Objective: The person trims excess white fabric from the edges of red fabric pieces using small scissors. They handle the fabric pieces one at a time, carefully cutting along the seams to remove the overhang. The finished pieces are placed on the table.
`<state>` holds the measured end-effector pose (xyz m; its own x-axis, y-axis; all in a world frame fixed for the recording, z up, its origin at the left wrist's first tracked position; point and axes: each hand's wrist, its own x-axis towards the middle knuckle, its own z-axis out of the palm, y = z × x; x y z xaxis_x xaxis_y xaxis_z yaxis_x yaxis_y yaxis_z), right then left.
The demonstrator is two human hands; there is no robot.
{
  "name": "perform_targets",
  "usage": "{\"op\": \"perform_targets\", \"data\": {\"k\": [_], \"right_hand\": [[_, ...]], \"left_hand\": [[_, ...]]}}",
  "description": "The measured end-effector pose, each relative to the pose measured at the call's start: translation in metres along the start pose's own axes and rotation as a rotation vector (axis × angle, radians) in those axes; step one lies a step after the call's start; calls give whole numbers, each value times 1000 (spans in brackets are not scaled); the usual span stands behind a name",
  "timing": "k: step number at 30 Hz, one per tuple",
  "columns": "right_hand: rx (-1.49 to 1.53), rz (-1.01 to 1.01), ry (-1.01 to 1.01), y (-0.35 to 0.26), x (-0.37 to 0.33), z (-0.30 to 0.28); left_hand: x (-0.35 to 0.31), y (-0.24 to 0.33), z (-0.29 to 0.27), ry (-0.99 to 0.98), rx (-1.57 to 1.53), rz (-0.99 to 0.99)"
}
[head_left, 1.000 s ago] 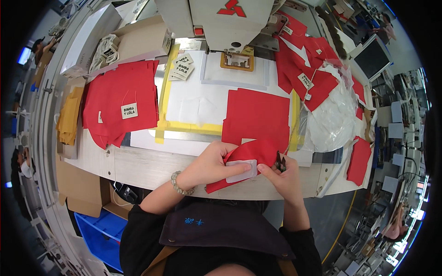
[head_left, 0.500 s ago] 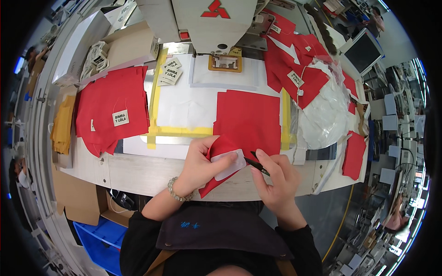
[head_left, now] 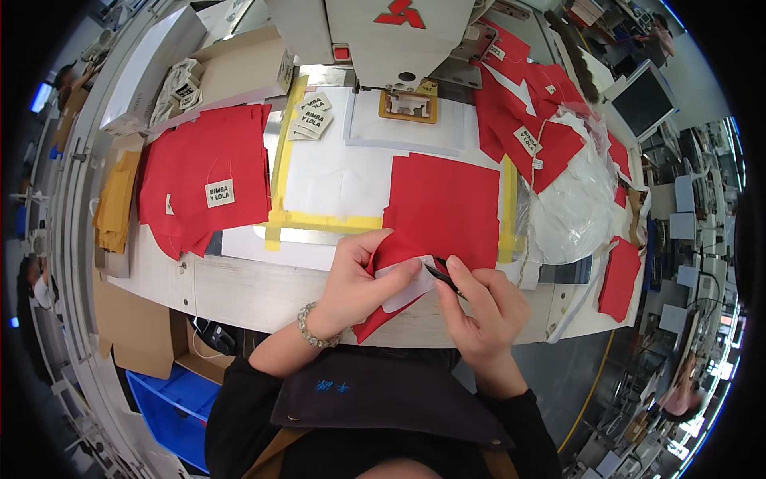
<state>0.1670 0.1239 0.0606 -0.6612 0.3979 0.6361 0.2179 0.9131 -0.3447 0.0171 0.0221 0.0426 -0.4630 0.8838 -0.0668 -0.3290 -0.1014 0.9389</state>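
Note:
My left hand [head_left: 361,279], wearing a beaded bracelet, pinches a red fabric piece [head_left: 369,326] with its thumb lying over a white backing patch [head_left: 399,297]. The piece is folded up near the table's front edge. Between the fingers of my right hand [head_left: 487,311] is a pair of small black thread snips [head_left: 445,279], its tips at the patch's right edge. Whether the blades touch a thread is too small to tell. Just beyond both hands lies a stack of red fabric [head_left: 444,199].
A sewing machine head [head_left: 391,48] with a brass-coloured clamp frame [head_left: 408,107] stands ahead. Labels [head_left: 311,120] lie left of it, beside a red fabric pile [head_left: 203,180]. An open label box [head_left: 239,72] is behind. On the right are red pieces [head_left: 550,152] and a clear plastic bag [head_left: 568,219].
The snips have shifted slightly toward the patch and their tips look closer together. My left hand keeps its hold on the red piece. The whole view has shifted a little.

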Motion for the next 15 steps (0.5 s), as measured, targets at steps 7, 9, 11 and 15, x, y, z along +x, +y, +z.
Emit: {"op": "perform_targets", "data": {"k": [7,9,11,15], "right_hand": [[13,-7,-3,0,3,1],[11,-12,9,0,3,2],[6,-13,8,0,4,3],[-40,-42,-1,-1,5,1]], "left_hand": [[0,1,-1,5,26,-5],[0,2,0,7,28,2],[1,2,0,5,35,13],[1,1,-1,4,54,0]]}}
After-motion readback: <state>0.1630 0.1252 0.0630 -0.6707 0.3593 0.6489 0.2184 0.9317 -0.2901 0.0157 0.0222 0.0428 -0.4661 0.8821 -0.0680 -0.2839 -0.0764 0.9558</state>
